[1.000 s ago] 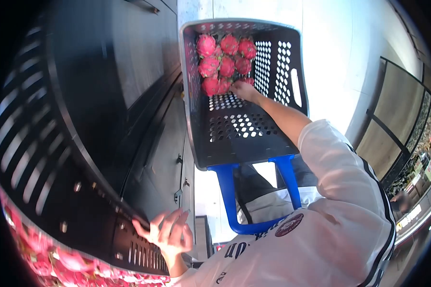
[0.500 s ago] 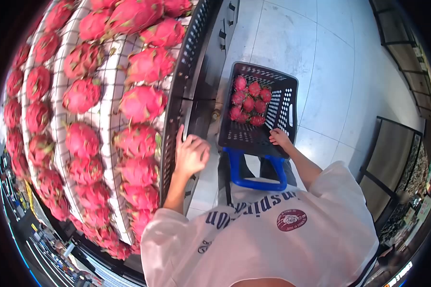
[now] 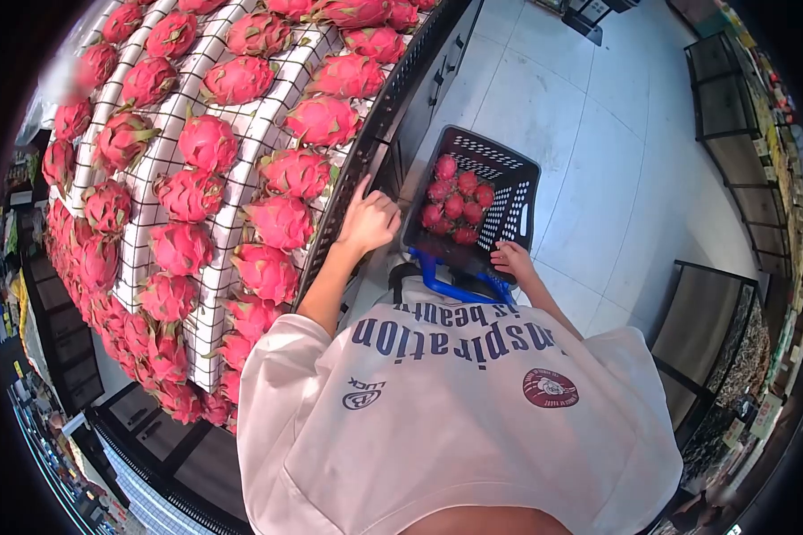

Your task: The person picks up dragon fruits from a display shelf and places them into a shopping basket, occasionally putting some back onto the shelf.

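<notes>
Since the earliest frame, the right hand [image 3: 511,259] has left the fruit inside the black basket [image 3: 498,147] and come to its near right corner, while the view has swung so that the display [image 3: 156,234] fills the left side. Upside down on the white shirt [image 3: 455,437], "Inspiration" and "is beauty" can be read, with "LUCK" beside a small logo [image 3: 362,399]; lettering on the round maroon badge [image 3: 550,389] is too small to read. The basket fruit [image 3: 454,207] sits in a cluster toward the far left, ahead of the right hand and apart from it, and to the right of the left hand [image 3: 371,220]. The right hand's fingers are loosely bent at the rim; whether they grip it, I cannot tell. The left hand holds nothing, index finger extended and the others curled, near the display's black edge [image 3: 352,169]. Nine pink dragon fruits can be counted in the one basket, which has one blue handle [image 3: 451,287]; those on the grid-patterned white display are too many to count surely.
</notes>
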